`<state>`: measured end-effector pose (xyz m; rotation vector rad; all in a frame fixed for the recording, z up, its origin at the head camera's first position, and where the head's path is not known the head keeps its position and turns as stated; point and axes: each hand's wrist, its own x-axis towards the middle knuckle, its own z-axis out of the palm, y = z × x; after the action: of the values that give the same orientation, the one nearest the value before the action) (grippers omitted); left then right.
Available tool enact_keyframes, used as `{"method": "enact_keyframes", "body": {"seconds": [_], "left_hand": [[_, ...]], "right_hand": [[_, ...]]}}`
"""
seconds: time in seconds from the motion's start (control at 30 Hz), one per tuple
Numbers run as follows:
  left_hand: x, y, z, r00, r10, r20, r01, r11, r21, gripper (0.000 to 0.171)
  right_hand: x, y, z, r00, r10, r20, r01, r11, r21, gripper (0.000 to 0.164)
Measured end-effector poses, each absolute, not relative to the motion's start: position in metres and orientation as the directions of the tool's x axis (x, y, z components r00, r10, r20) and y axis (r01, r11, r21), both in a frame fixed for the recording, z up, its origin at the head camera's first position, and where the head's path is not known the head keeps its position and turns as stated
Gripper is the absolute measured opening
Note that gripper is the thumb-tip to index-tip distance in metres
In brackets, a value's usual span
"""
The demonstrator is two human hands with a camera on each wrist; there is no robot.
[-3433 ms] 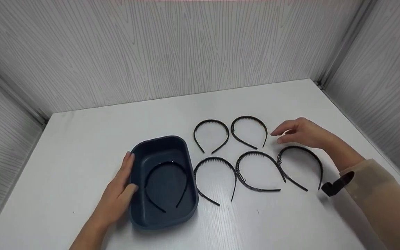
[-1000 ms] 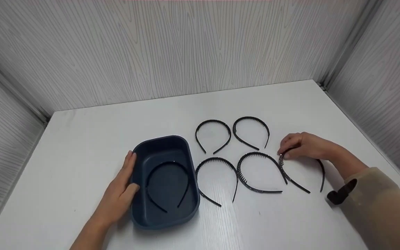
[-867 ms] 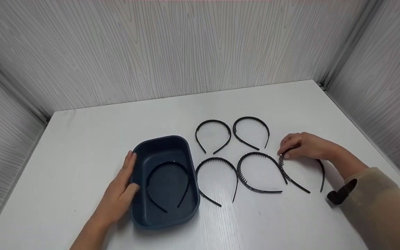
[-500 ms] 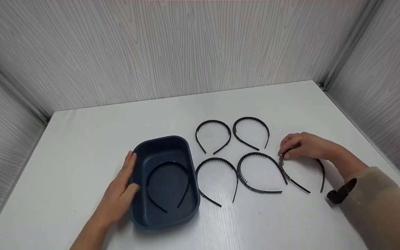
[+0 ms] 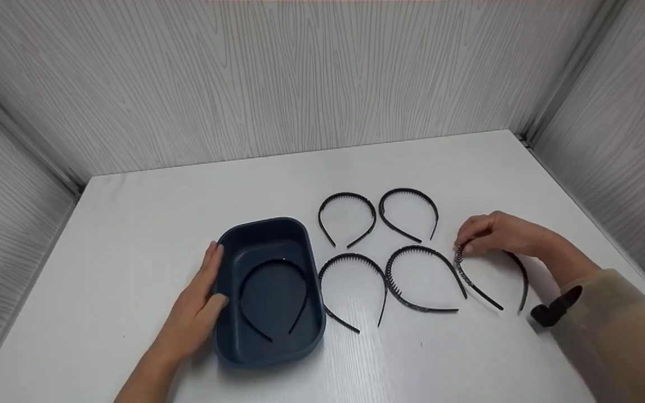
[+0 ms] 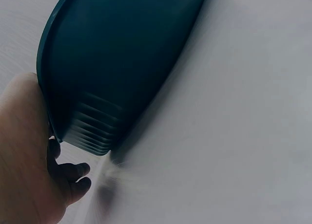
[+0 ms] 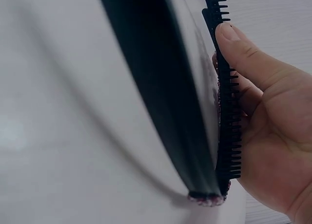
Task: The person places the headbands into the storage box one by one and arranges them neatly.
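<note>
My left hand (image 5: 192,313) holds the left rim of a dark blue plastic basin (image 5: 224,352), thumb over the edge and fingers along the outer wall. A black headband (image 5: 274,261) lies inside the basin. At the far right, my right hand (image 5: 504,234) pinches another black toothed headband (image 5: 485,295) near the top of its arch. The right wrist view shows the thumb on this headband's comb teeth (image 7: 235,158), with sparkly trim (image 7: 207,200) along its outer side. Part of its arch is hidden by the hand in the head view.
Two black headbands, one left (image 5: 347,195) and one right (image 5: 408,190), lie at the back of the white table (image 5: 177,207). Two more, one beside the basin (image 5: 352,256) and one in the middle (image 5: 412,248), lie in front. Grained panels (image 5: 277,78) enclose the table.
My right hand has come down from above the rightmost headband and taken hold of it. That headband has just shifted slightly away from its neighbour. My left hand stays on the basin.
</note>
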<state>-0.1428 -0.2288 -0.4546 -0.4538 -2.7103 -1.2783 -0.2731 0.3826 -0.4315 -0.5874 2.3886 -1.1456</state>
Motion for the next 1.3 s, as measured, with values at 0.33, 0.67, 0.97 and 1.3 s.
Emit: {"method": "enact_keyframes", "body": {"seconds": [0.33,0.67,0.97,1.3], "left_hand": [[-0.142,-0.228,-0.452,-0.947,0.222,0.232,0.32,0.595,0.737,0.079],[-0.144,-0.229,-0.452,-0.952,0.224,0.21,0.304,0.607,0.734,0.079],[-0.142,-0.231,-0.454,-0.952,0.226,0.207,0.303,0.596,0.743,0.08],[-0.143,-0.23,-0.454,-0.95,0.227,0.216,0.311,0.592,0.744,0.079]], "right_hand": [[-0.275,0.381,-0.424,-0.849,-0.484,-0.21,-0.142,0.594,-0.792,0.022],[-0.273,0.372,-0.406,-0.868,-0.467,-0.168,-0.165,0.591,-0.79,0.021],[-0.271,0.341,-0.376,-0.849,-0.525,-0.054,-0.281,0.535,-0.796,0.02],[-0.27,0.276,-0.339,-0.804,-0.594,0.035,-0.406,0.506,-0.761,0.018]]}}
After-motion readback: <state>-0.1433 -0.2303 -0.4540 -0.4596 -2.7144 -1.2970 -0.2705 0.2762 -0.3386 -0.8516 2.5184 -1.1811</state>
